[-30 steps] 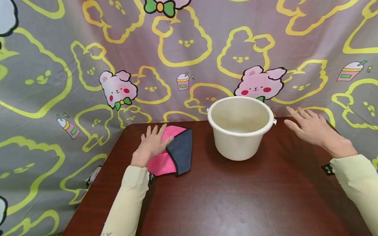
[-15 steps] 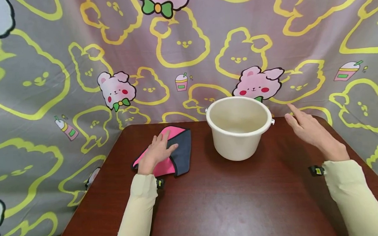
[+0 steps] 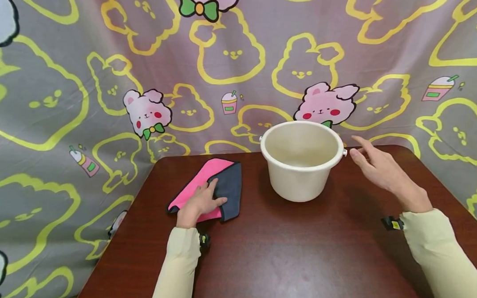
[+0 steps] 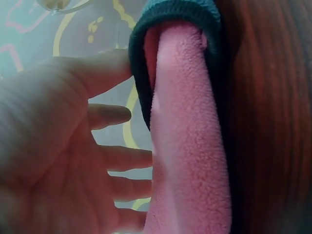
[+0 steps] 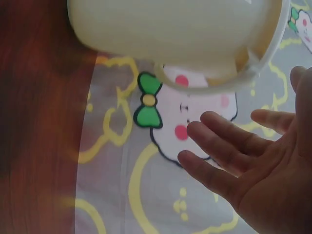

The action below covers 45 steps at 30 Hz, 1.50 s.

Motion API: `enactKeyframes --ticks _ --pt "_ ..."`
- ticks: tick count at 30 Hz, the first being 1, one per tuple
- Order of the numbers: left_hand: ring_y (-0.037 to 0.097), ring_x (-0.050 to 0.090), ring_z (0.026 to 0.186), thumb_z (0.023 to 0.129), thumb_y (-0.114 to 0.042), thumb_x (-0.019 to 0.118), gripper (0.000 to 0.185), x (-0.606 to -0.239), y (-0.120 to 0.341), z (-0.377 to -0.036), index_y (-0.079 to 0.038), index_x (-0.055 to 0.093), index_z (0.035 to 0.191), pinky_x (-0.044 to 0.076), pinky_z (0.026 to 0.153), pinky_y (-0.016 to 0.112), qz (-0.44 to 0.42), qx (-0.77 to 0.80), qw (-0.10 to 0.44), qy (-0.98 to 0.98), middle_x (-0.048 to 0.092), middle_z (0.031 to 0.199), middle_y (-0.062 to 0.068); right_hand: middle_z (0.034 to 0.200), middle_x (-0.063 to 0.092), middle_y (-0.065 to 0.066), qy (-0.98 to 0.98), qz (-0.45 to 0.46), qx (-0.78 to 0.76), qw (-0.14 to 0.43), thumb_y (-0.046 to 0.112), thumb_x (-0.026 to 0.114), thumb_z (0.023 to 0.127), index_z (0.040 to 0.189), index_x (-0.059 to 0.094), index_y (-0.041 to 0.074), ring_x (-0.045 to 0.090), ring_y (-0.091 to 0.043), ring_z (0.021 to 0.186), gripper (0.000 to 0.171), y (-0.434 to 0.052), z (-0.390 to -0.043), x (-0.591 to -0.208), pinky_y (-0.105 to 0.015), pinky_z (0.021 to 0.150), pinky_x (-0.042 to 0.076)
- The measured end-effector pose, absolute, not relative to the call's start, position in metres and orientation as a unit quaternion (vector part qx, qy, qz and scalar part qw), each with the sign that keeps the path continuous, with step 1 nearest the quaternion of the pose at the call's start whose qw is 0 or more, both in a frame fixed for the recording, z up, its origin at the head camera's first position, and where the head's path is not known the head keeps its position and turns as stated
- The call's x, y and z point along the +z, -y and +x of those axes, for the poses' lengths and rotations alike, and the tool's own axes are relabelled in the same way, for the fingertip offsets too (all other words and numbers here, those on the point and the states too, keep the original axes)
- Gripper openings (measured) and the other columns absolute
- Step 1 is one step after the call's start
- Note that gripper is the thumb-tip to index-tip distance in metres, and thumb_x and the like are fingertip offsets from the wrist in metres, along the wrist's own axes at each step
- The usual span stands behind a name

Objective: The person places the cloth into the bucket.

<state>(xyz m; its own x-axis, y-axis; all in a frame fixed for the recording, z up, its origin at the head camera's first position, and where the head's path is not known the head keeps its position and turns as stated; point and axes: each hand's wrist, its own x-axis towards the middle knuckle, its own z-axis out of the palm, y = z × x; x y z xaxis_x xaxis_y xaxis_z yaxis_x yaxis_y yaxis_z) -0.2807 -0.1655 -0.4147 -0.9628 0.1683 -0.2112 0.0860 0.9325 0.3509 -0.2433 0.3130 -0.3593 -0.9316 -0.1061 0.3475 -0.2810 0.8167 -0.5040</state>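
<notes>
A folded pink cloth (image 3: 201, 181) with a dark grey flap lies on the brown table (image 3: 291, 253) at the back left. My left hand (image 3: 202, 201) rests flat on its near end, fingers straight. In the left wrist view the pink cloth (image 4: 187, 141) with its dark edge fills the middle, and my left hand (image 4: 68, 161) is spread beside it. A cream plastic bucket (image 3: 301, 159) stands upright at the back centre. My right hand (image 3: 377, 167) hovers open just right of the bucket's rim, not touching it. The right wrist view shows the bucket (image 5: 175, 34) above my right hand (image 5: 248, 170).
A hanging sheet (image 3: 60, 94) printed with yellow rabbit outlines and pink rabbits closes off the back and both sides of the table. The table's left edge (image 3: 118, 234) drops off near the cloth.
My left hand has slid back along the cloth toward me, uncovering more of the pink top. My right hand has drifted left, closer to the bucket's rim.
</notes>
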Motion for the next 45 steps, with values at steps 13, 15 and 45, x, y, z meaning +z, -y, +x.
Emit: enactKeyframes --ticks 13,15,45 --pt "0.030 0.037 0.130 0.080 -0.047 0.067 0.082 -0.418 0.169 -0.275 -0.016 0.030 0.146 0.035 0.103 0.049 0.078 0.165 0.166 -0.969 0.036 0.146 0.012 0.116 0.060 -0.016 0.942 0.107 0.301 0.101 0.050 0.049 0.091 0.144 0.023 0.033 0.059 -0.034 0.102 0.061 -0.293 -0.240 -0.362 -0.055 0.077 0.047" --pt "0.030 0.037 0.129 0.078 -0.047 0.069 0.082 -0.417 0.171 -0.274 -0.016 0.032 0.145 0.035 0.102 0.050 0.077 0.161 0.168 -0.969 0.037 0.145 0.011 0.119 0.058 -0.019 0.943 0.105 0.303 0.089 0.052 0.048 0.091 0.147 0.017 0.033 0.059 -0.036 0.103 0.066 -0.290 -0.241 -0.362 -0.056 0.079 0.046" --pt "0.020 0.055 0.102 0.084 -0.013 0.067 0.048 -0.406 0.173 -0.275 -0.008 0.049 0.128 0.046 0.089 0.037 0.117 0.111 0.150 -0.976 0.057 0.119 0.010 0.136 0.042 -0.020 0.848 0.101 0.513 0.088 0.034 0.042 0.098 0.149 0.018 0.015 0.057 0.006 0.091 0.059 -0.268 -0.260 -0.362 -0.034 0.078 0.053"
